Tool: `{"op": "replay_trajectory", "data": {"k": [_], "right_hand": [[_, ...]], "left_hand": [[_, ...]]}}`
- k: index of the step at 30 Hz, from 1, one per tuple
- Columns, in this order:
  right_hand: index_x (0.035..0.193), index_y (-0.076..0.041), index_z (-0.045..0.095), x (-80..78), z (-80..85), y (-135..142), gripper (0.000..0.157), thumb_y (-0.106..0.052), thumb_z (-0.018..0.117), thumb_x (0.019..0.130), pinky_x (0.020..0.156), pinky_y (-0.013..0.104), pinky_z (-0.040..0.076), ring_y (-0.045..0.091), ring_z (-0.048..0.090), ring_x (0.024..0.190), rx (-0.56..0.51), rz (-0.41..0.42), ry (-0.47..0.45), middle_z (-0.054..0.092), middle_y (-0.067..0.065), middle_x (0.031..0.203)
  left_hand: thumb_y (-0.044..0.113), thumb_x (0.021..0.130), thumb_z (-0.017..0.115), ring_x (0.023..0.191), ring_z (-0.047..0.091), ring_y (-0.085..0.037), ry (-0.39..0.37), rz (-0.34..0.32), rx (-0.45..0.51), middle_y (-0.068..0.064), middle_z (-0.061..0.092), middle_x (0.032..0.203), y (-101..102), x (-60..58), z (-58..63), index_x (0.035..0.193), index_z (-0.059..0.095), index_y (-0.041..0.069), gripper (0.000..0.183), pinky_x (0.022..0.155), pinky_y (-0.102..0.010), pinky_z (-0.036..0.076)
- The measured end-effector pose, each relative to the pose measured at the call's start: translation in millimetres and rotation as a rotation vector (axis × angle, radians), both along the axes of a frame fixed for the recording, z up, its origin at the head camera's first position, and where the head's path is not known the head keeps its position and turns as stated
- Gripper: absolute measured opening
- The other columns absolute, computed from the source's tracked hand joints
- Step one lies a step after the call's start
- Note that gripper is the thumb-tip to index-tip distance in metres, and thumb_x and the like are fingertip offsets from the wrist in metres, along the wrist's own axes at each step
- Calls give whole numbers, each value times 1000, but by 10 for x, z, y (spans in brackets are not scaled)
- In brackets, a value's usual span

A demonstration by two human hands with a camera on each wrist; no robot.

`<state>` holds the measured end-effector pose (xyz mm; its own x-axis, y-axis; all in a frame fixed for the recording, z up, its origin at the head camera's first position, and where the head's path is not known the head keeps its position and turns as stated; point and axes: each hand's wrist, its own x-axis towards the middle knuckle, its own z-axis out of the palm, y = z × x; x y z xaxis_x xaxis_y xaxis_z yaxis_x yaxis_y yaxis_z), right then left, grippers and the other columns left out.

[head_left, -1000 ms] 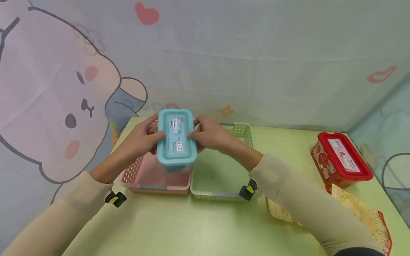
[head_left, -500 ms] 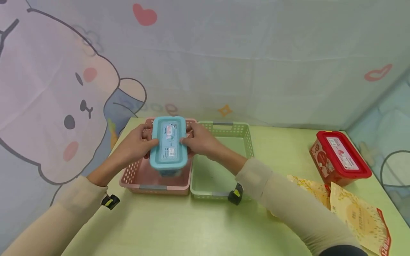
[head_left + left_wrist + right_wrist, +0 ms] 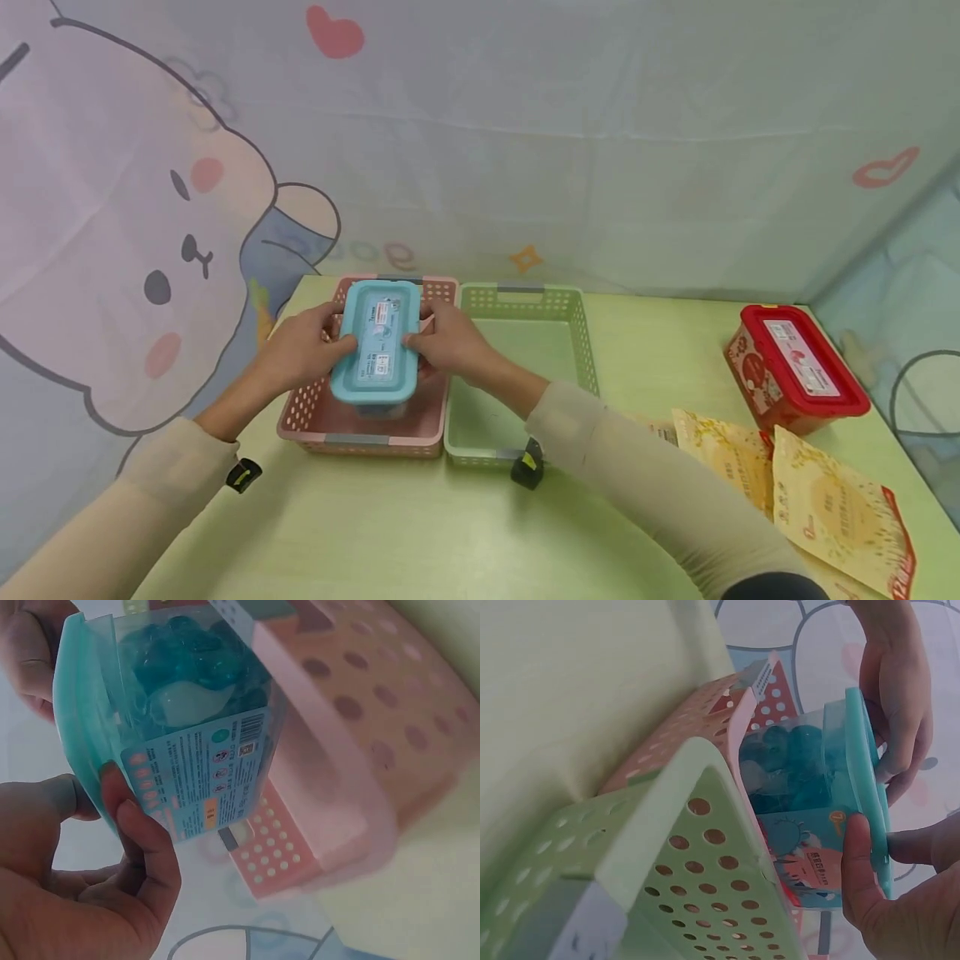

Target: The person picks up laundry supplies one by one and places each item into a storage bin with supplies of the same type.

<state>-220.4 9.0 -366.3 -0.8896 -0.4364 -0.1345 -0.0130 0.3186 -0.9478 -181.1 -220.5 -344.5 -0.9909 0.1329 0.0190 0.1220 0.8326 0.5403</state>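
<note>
Between my two hands is a clear plastic tub (image 3: pixel 378 342) with a light blue lid, filled with blue rounded pieces. My left hand (image 3: pixel 303 346) grips its left side, thumb on the lid and fingers under the rim. On the opposite side my right hand (image 3: pixel 447 340) holds the lid's edge the same way. The tub is over the pink basket (image 3: pixel 416 443), and its lower part (image 3: pixel 210 750) dips below the basket's rim in the left wrist view. Next to it stands the green basket (image 3: pixel 517 392), whose wall fills much of the right wrist view.
A tub with a red lid (image 3: pixel 806 362) stands at the right of the table (image 3: pixel 375 533). In front of it lie several yellow packets (image 3: pixel 836 508), partly behind my right sleeve. A printed curtain (image 3: pixel 600 150) hangs behind the table.
Both hands have carried the blue-lidded tub left and down, from between the two baskets to over the pink one. More of the green basket and the yellow packets shows.
</note>
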Motion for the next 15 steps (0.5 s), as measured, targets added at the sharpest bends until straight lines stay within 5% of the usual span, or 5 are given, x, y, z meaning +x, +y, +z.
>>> {"op": "replay_trajectory", "data": {"k": [8,15], "right_hand": [[126,2,53,24,-68,-155,30,-4,70,102,68,49,64,23,70,57,-64,-20,-57,70,17,82],[125,2,52,48,-158,-260,29,-5,69,103,76,54,63,25,69,57,-42,-31,-97,70,16,80]], "left_hand": [[20,100,59,64,52,-21,-5,7,-109,-11,59,80,-73,-1,-21,147,47,-16,60,57,-35,40],[17,100,60,67,64,-23,-60,-32,-172,-19,70,88,-119,-16,-34,143,47,-20,58,59,-37,51]]}}
